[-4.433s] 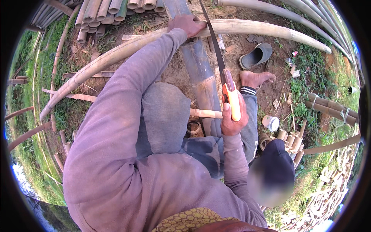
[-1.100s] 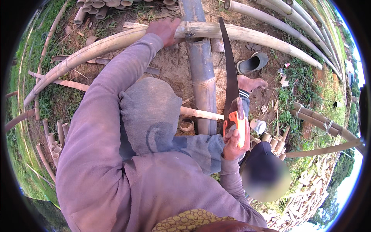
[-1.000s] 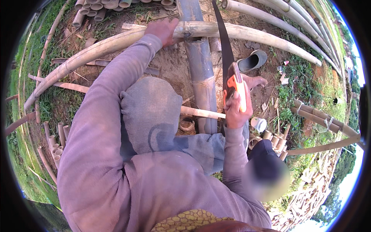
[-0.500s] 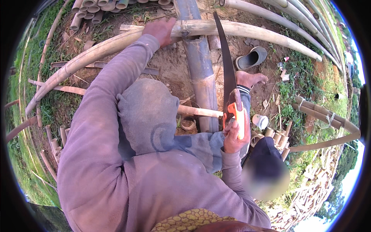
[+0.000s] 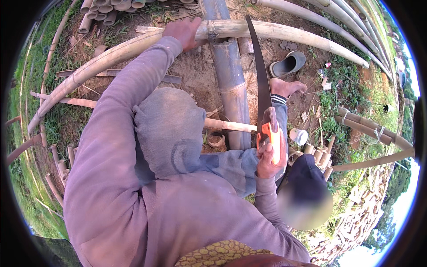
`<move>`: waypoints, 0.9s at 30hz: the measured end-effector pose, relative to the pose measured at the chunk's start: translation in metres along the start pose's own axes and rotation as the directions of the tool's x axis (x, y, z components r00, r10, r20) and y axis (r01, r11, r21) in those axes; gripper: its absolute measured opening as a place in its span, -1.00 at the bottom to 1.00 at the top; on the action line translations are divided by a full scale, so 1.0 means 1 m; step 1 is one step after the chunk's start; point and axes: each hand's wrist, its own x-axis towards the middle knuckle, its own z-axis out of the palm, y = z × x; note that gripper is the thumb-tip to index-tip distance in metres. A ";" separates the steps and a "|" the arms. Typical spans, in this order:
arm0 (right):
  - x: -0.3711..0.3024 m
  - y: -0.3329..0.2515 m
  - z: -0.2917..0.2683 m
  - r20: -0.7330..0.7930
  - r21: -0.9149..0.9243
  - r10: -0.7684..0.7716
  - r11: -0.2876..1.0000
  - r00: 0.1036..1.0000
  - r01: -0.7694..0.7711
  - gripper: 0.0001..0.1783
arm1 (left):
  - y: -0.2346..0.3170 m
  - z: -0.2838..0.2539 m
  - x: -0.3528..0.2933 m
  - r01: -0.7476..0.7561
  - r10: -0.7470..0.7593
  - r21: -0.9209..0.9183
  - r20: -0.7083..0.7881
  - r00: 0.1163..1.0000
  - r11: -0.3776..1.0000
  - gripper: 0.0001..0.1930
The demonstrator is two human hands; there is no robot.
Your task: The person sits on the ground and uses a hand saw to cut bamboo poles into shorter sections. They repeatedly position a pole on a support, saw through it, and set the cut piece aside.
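Pale round bamboo pole point(image 5: 284, 32), your left hand point(image 5: 182, 34) gripping, may roll should fingers loosen; orange-handled dark metal saw point(image 5: 263, 86), right hand point(image 5: 269, 163) gripping.

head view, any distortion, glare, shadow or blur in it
Head view: the bamboo pole looks bowed, probably by the fisheye; a curved shadow crosses the grey trousers; the sky at lower right is washed out; a blurred patch hides detail below the dark cap; the handsaw looks crisp.
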 end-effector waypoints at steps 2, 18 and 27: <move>0.006 0.002 0.004 0.017 0.095 0.072 0.993 0.997 -0.073 -0.36 | 0.002 0.008 -0.002 -0.014 0.015 0.017 -0.008 1.000 1.000 -0.35; 0.007 -0.002 0.011 -0.054 0.122 -0.025 0.992 0.998 0.031 -0.37 | -0.001 0.010 0.002 0.001 0.000 0.031 -0.029 1.000 1.000 -0.35; 0.218 -0.030 0.118 0.004 0.194 -0.089 0.977 0.996 0.087 -0.59 | 0.001 0.003 0.010 -0.023 0.023 -0.006 0.007 1.000 1.000 -0.33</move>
